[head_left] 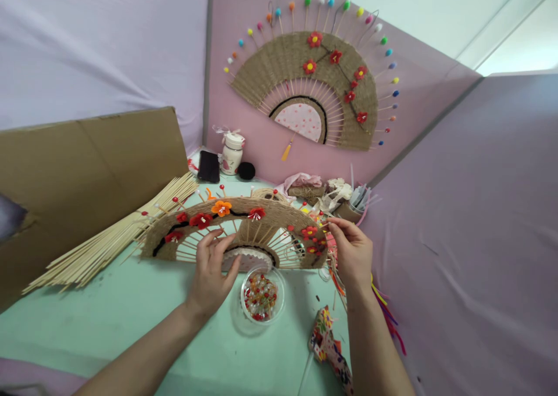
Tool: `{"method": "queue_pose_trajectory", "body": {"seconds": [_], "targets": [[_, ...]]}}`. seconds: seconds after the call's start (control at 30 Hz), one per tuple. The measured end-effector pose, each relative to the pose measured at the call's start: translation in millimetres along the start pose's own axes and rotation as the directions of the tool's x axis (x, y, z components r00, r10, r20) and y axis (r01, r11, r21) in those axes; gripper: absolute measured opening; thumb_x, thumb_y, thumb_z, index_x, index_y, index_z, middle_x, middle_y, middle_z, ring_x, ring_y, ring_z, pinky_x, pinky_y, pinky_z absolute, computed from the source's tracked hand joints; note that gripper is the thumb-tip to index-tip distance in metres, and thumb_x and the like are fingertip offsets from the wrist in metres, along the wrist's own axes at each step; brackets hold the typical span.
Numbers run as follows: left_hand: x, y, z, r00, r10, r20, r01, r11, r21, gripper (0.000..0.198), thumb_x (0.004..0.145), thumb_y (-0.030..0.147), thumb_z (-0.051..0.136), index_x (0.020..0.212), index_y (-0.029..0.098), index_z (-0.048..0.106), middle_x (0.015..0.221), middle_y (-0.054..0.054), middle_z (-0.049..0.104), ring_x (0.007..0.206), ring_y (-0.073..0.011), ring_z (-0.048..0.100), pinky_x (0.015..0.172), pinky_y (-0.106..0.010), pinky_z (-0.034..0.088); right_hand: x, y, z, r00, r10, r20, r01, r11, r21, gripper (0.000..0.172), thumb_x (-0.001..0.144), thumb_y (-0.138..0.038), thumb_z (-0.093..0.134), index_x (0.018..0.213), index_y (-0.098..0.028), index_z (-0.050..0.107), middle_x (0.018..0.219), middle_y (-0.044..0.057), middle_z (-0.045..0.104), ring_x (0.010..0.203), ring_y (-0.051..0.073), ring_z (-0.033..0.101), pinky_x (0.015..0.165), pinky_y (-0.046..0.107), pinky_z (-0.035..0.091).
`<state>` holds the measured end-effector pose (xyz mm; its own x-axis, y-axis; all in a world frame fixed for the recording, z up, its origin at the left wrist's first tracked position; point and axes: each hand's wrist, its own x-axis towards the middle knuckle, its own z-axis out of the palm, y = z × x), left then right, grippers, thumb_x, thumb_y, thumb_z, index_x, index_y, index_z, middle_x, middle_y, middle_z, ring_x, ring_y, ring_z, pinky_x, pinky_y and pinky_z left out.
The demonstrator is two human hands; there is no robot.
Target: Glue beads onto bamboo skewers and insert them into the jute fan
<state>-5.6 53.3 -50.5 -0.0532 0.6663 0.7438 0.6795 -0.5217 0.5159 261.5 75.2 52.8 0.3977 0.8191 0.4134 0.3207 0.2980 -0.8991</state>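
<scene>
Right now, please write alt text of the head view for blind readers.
The left hand rests on the ribs of a flowered jute fan on a green table; the right hand pinches its right edge. A bowl of beads stands nearby.

Craft booth w/ pink fabric walls (261,128), finished fan (311,88) on display, bamboo sticks (108,239), bead bowl (261,294).

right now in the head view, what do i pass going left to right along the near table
bundle of bamboo sticks → left hand → bowl of beads → right hand, pinching the right edge of the jute fan
</scene>
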Motion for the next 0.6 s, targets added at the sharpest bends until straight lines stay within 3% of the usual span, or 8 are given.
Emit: {"method": "queue_pose_trajectory", "body": {"seconds": [0.4,0.6], "targets": [[-1.8,-2.1,0.4,0.999,-0.031,0.011,0.030,0.999,0.019,0.045,0.087,0.020,0.061,0.130,0.023,0.049,0.128,-0.013,0.043,0.123,-0.0284,0.051,0.102,-0.047,0.050,-2.1,-1.3,-1.0,1.000,-0.016,0.009,0.016,1.000,-0.004,0.023,0.078,-0.035,0.072,0.097,-0.022,0.077,0.091,0.005,0.077,0.084,0.022,0.070,0.081,0.038,0.054],[-1.7,-2.5,0.2,1.000,-0.029,0.009,0.029,1.000,0.005,0.045,0.086,0.020,0.061,0.130,0.022,0.050,0.128,-0.013,0.044,0.124,-0.0281,0.051,0.103,-0.046,0.049,-2.4,0.4,-2.2,1.000,-0.024,0.020,0.024,1.000,0.013,0.018,0.080,-0.035,0.071,0.092,-0.022,0.076,0.092,0.005,0.077,0.087,0.022,0.070,0.083,0.038,0.053]]}}
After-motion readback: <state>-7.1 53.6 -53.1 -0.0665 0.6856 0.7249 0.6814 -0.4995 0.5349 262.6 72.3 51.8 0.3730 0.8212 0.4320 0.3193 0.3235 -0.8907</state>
